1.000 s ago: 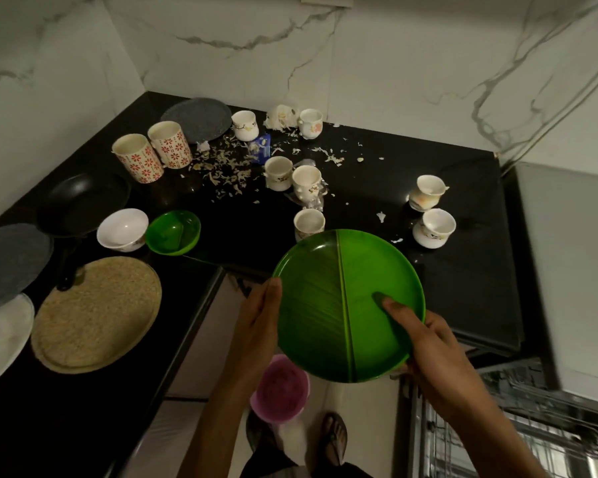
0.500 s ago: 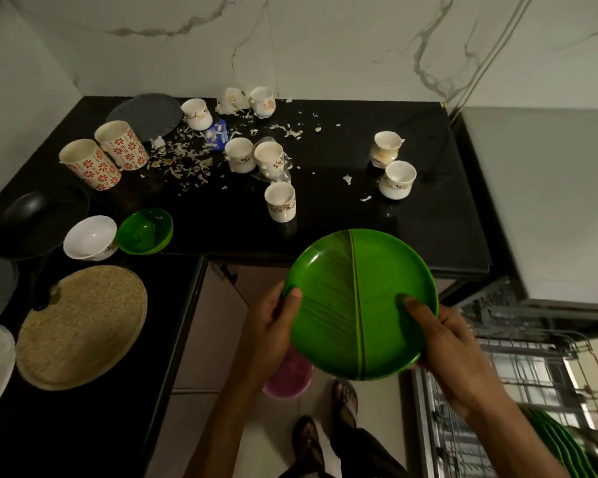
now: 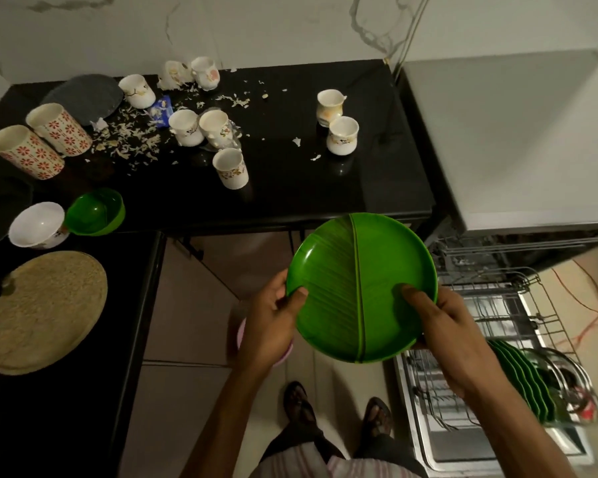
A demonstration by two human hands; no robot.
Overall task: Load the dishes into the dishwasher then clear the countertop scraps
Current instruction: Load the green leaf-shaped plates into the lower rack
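A: Right, head view, grip first. Both hands grip the green plate (image 3: 361,288): left hand (image 3: 273,326) pinches its left rim, thumb on the face; right hand (image 3: 442,329) clasps the lower right rim, thumb likewise on top. Plate held in the air, tilted toward the camera.

B: Surroundings relative to that hold?

A: Dishwasher rack (image 3: 504,339) just right of and below the right hand, green plates (image 3: 522,377) standing in it. Black countertop (image 3: 290,188) beyond the plate; cups (image 3: 230,169) and scraps (image 3: 132,139) up and left.
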